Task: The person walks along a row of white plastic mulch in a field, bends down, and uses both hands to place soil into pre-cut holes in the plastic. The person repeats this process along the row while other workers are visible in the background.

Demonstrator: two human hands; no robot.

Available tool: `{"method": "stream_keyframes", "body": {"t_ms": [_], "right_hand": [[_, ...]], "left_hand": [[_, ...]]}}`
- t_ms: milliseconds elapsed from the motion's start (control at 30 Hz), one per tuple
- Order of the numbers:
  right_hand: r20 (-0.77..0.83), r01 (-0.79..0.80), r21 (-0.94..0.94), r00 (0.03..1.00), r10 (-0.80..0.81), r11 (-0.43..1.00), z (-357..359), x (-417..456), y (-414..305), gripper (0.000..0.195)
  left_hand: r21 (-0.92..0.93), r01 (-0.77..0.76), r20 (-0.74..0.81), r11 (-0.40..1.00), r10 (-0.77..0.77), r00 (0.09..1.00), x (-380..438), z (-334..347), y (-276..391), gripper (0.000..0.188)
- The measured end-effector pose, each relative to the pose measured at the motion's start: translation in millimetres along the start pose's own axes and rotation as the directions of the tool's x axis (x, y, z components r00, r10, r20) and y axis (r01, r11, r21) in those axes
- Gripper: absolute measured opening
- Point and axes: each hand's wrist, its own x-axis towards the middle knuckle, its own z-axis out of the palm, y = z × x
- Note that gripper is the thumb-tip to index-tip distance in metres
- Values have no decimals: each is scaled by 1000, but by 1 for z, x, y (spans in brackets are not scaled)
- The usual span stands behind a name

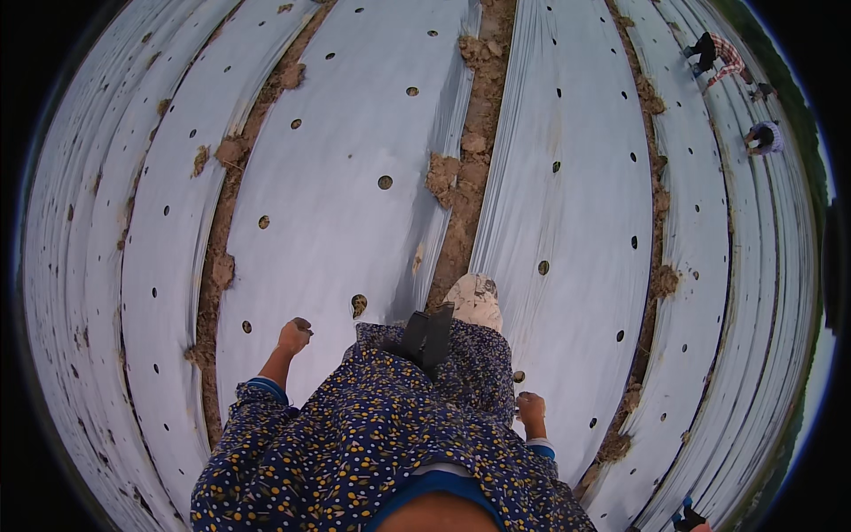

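Observation:
My left hand [294,334] hangs out to the side above a bed covered in silvery plastic mulch film [332,233], its fingers curled. Close to my right hip is my right hand [530,407], also with bent fingers; its palm side is hidden. Whether either hand holds something small is not clear. A planting hole [359,305] in the film lies ahead of my left hand, and another hole [518,377] is just beyond my right. Dark straps [429,336] hang at the front of my blue flowered garment [392,405]. Past its hem shows a pale, dirt-marked item [476,300].
A soil furrow [473,159] with clods runs ahead between two film-covered beds. Another furrow [223,266] lies to the left, and one more [641,352] to the right. Two people, one in a checked shirt [727,56], bend over beds at the far right. Part of another person [691,519] shows lower right.

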Motion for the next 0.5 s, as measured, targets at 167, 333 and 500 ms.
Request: {"method": "stream_keyframes", "body": {"t_ms": [167, 333, 500], "right_hand": [[39, -19, -52, 999, 22, 998, -17, 29, -12, 20], [77, -115, 15, 991, 114, 993, -32, 93, -45, 18], [130, -18, 77, 992, 8, 997, -46, 189, -76, 12]], "left_hand": [[-64, -36, 58, 997, 39, 998, 21, 17, 42, 22], [-129, -133, 97, 983, 146, 985, 61, 26, 135, 24], [-126, -216, 90, 968, 228, 970, 139, 28, 267, 22]]}}
